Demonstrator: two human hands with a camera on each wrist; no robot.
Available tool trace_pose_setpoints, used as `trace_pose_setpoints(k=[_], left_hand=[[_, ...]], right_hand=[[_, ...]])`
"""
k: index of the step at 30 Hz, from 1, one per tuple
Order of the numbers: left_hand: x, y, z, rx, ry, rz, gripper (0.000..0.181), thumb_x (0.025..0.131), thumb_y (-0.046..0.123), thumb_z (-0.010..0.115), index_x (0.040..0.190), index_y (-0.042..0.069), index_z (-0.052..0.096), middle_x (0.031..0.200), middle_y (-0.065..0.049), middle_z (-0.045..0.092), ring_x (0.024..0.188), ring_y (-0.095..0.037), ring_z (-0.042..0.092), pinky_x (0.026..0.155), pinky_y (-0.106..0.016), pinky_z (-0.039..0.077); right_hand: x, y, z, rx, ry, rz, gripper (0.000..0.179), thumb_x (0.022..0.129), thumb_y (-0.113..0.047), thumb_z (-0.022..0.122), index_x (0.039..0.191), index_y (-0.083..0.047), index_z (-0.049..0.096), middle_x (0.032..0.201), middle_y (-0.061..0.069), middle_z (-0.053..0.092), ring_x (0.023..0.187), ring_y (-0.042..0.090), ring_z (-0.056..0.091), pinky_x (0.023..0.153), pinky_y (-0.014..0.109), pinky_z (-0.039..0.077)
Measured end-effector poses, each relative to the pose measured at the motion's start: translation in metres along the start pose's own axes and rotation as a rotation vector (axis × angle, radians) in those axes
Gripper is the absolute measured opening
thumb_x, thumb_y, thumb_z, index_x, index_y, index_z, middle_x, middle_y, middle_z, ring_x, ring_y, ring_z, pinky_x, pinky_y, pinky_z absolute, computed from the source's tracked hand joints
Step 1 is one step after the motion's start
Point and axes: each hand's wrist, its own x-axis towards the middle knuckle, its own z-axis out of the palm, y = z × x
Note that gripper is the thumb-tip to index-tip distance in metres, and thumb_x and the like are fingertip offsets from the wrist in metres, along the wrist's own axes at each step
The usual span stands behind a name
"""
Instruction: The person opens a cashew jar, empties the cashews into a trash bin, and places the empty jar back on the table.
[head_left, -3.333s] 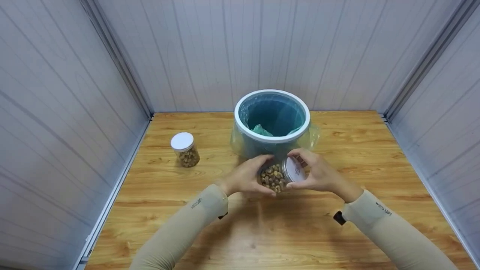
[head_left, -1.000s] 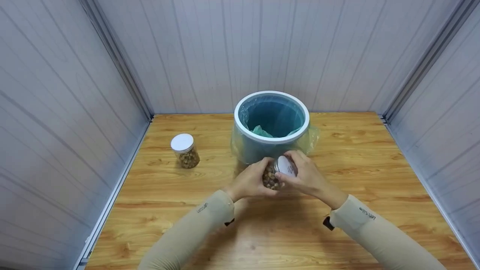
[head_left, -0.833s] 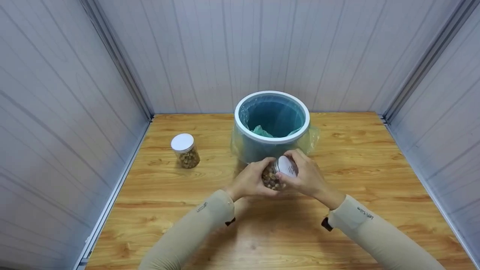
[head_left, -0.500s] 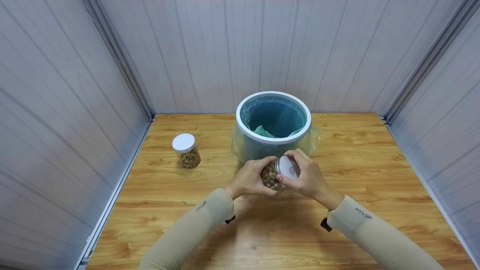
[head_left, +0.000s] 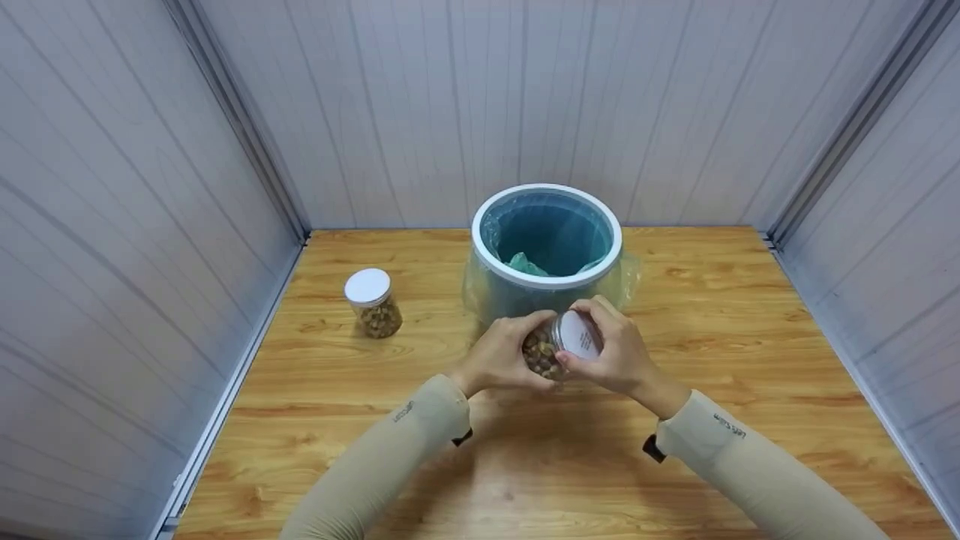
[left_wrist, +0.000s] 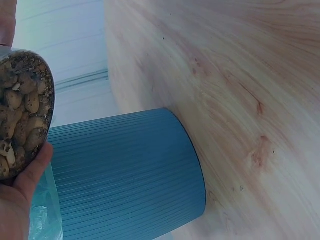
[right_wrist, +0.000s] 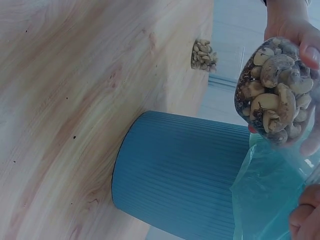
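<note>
Both hands were clamped on a clear jar of brown, lumpy pieces: its body was gripped by the left hand, its white lid by the right hand. The jar was held tilted above the worktop, in front of a blue ribbed bin lined with a translucent green bag. A second, white-lidded jar was stood upright, well apart to the left.

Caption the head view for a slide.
Left hand grips a tilted jar of brown pieces, right hand holds its white lid, near a bag-lined wastebasket; a second jar stands left.
</note>
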Motion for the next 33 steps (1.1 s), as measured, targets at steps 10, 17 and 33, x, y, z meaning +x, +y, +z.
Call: trace_pose_setpoints(k=[10,17,33], left_hand=[[0.002,0.004,-0.001,0.009,0.002,-0.006,0.091,0.073,0.036,0.1,0.149,0.007,0.058,0.135,-0.01,0.074,0.117,-0.018,0.072,0.107,-0.034,0.059],[0.003,0.005,-0.001,0.006,0.0,0.003,0.091,0.074,0.034,0.101,0.15,0.008,0.058,0.138,-0.009,0.073,0.12,-0.018,0.071,0.11,-0.035,0.058],[0.002,0.008,0.0,-0.041,-0.03,-0.027,0.095,0.072,0.033,0.102,0.152,0.008,0.058,0.139,-0.01,0.073,0.119,-0.018,0.07,0.109,-0.034,0.058]], right_hand=[[0.001,0.002,-0.003,0.021,-0.003,-0.014,0.067,0.076,-0.037,0.087,0.129,-0.001,0.065,0.114,0.012,0.068,0.099,0.02,0.064,0.076,0.028,0.061],[0.001,0.005,-0.004,0.02,0.015,-0.056,0.067,0.077,-0.038,0.086,0.128,-0.001,0.066,0.112,0.012,0.068,0.097,0.019,0.063,0.074,0.028,0.06],[0.006,0.011,-0.012,0.006,-0.044,-0.227,0.069,0.072,-0.038,0.085,0.128,-0.002,0.066,0.113,0.012,0.069,0.096,0.019,0.067,0.078,0.031,0.064]])
